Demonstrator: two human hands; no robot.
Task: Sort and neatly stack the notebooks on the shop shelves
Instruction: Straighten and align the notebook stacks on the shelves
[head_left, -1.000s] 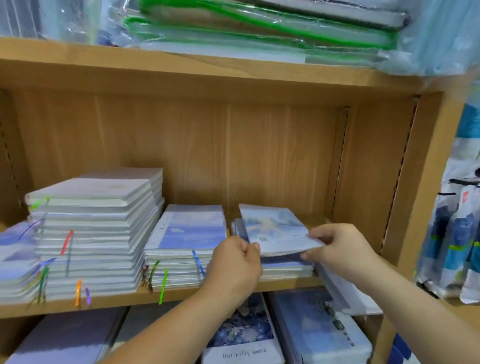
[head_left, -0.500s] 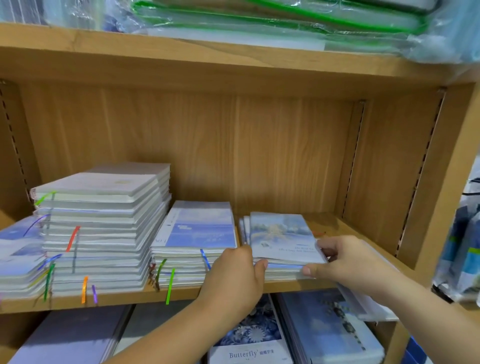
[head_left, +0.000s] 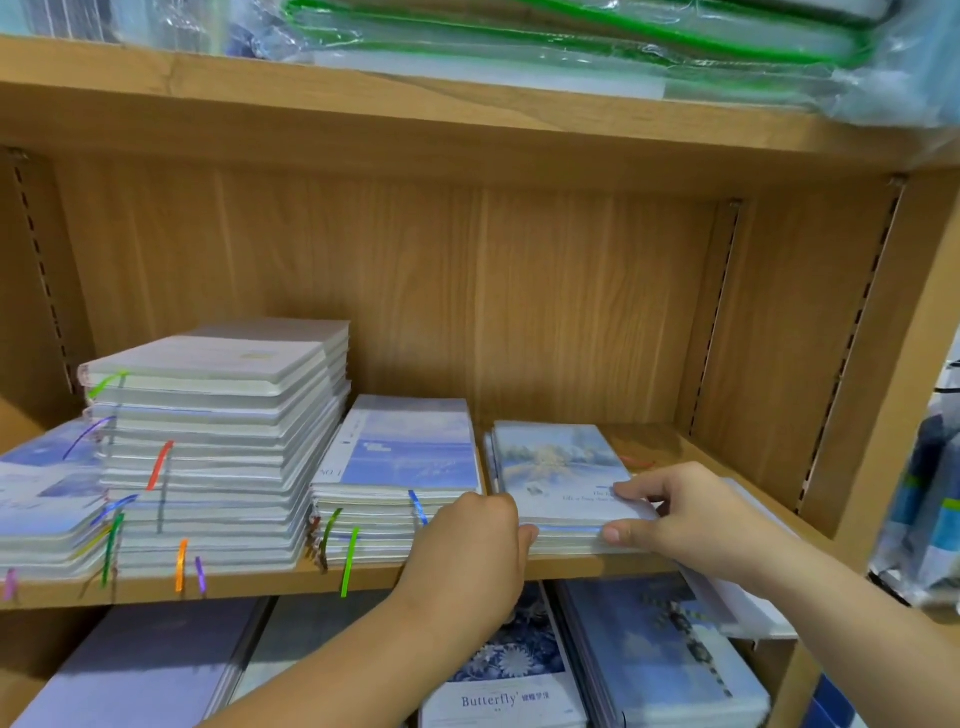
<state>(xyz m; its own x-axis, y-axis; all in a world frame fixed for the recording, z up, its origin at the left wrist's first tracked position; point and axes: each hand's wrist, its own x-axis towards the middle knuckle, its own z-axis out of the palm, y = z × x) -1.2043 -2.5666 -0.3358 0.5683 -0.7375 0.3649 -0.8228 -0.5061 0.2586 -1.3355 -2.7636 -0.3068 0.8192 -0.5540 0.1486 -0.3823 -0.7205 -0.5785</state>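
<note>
Notebook stack (head_left: 561, 467) | on shelf (head_left: 260, 584) | left hand (head_left: 467, 551), right hand (head_left: 685, 525) grip its front

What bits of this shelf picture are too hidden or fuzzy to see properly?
All in the head view:
- The small pile: front corners behind the left hand and right hand.
- Words on its top cover: too small, partly under a finger.
- The Butterfly notebook: an arm covers its top; the picture's bottom edge cuts it.
- The leftmost pile: cut by the left edge.

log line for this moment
target: right notebook stack | left hand: curled at front left corner, grip unclear | right hand: pinches front right corner
</note>
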